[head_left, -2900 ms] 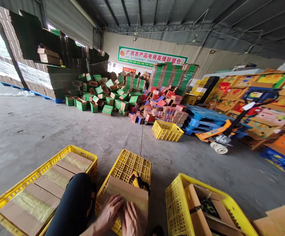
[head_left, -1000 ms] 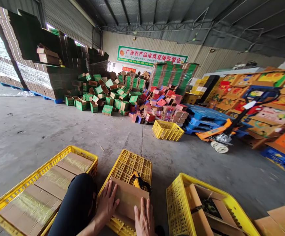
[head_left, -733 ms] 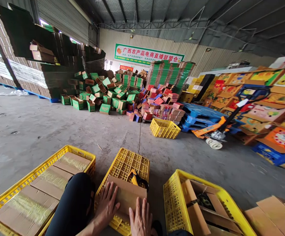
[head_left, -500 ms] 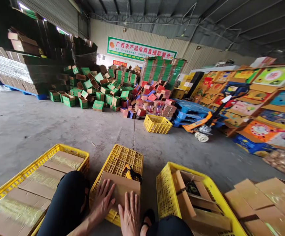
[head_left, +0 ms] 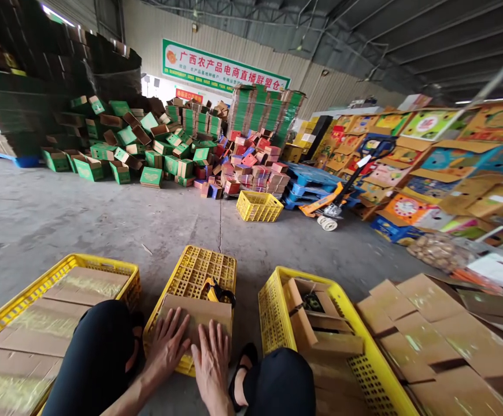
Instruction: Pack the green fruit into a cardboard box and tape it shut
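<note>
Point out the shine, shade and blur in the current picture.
Head view: tape on the boxes at lower left shines pale; head view: the stack at upper left sinks into deep shade; head view: colourful cartons toward the right edge look stretched and soft, while both hands look fairly clear.

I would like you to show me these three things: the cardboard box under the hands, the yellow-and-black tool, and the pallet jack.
Cardboard box [head_left: 198, 309]: head view, uncovered part of its top face.
Yellow-and-black tool [head_left: 213, 293]: head view, its yellow part.
Pallet jack [head_left: 336, 195]: head view, its orange frame.
</note>
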{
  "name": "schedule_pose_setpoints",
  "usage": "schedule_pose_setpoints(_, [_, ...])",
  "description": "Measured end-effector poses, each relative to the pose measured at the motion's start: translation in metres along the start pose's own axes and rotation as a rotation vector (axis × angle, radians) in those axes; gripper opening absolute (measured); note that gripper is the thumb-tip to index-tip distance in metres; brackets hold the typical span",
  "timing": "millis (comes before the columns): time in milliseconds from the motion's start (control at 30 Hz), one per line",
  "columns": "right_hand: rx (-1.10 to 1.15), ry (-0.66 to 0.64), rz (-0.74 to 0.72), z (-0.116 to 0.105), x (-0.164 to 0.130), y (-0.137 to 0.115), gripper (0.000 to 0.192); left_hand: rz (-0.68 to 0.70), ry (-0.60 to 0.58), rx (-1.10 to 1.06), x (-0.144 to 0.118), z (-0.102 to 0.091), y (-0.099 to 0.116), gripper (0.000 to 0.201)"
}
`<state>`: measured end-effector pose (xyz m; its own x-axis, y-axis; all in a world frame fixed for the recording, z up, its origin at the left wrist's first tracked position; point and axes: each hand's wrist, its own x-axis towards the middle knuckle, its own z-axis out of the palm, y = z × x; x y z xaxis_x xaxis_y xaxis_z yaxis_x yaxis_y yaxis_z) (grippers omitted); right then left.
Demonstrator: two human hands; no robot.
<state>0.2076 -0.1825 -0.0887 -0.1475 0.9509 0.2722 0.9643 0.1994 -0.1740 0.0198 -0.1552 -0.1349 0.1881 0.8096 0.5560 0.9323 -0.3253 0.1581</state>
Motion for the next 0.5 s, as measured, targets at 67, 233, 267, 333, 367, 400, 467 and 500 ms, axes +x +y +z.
schedule_pose_setpoints(67, [-0.006, -0.041, 0.062, -0.006, 0.005, 0.002, 0.055, -0.006, 0.001, -0.020, -0.001, 0.000, 0.000, 0.056])
schedule_pose_setpoints(233, [-0.042, -0.106, 0.185, -0.017, 0.017, 0.011, 0.058, -0.007, -0.036, -0.017, 0.000, -0.004, 0.000, 0.056])
schedule_pose_setpoints(267, [-0.048, -0.126, 0.201, -0.018, 0.019, 0.014, 0.058, -0.008, -0.049, -0.008, 0.000, -0.004, 0.000, 0.057])
schedule_pose_setpoints(333, [-0.057, -0.162, 0.235, -0.020, 0.022, 0.018, 0.060, -0.012, -0.067, 0.008, 0.001, -0.006, 0.001, 0.057])
schedule_pose_setpoints(367, [-0.059, -0.175, 0.251, -0.021, 0.023, 0.020, 0.061, -0.013, -0.069, 0.013, 0.001, -0.006, 0.001, 0.057])
schedule_pose_setpoints(400, [-0.058, -0.184, 0.266, -0.022, 0.023, 0.021, 0.062, -0.014, -0.068, 0.015, 0.001, -0.006, 0.001, 0.057])
schedule_pose_setpoints(467, [-0.054, -0.196, 0.286, -0.022, 0.024, 0.022, 0.063, -0.012, -0.060, 0.017, 0.002, -0.006, 0.001, 0.057])
schedule_pose_setpoints(500, [-0.051, -0.198, 0.292, -0.021, 0.024, 0.022, 0.064, -0.010, -0.057, 0.018, 0.002, -0.006, 0.001, 0.056])
